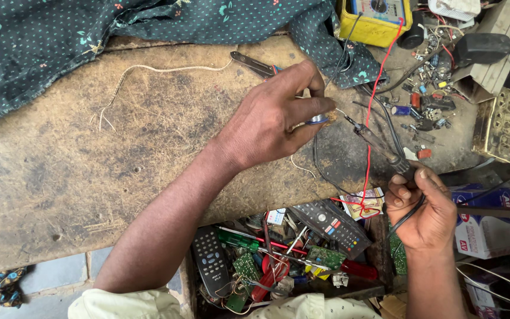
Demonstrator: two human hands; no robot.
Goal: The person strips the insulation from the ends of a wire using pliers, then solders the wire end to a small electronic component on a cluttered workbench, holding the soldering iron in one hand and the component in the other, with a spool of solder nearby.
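Note:
My left hand (275,121) is closed on a small shiny metal part (320,119) over the worn wooden workbench (119,153), with a thin white wire trailing from it. My right hand (423,210) grips the black handle of a soldering iron (379,142). Its tip points up-left and ends right beside the small part. The iron's black cord loops down under my right hand.
A yellow multimeter (376,18) sits at the top, with a red lead (373,100) running down. Loose components (429,100) are scattered at the right. An open drawer (284,260) below holds remote controls, circuit boards and screwdrivers. Dark patterned cloth (60,35) covers the top left. Pliers (255,64) lie beyond my left hand.

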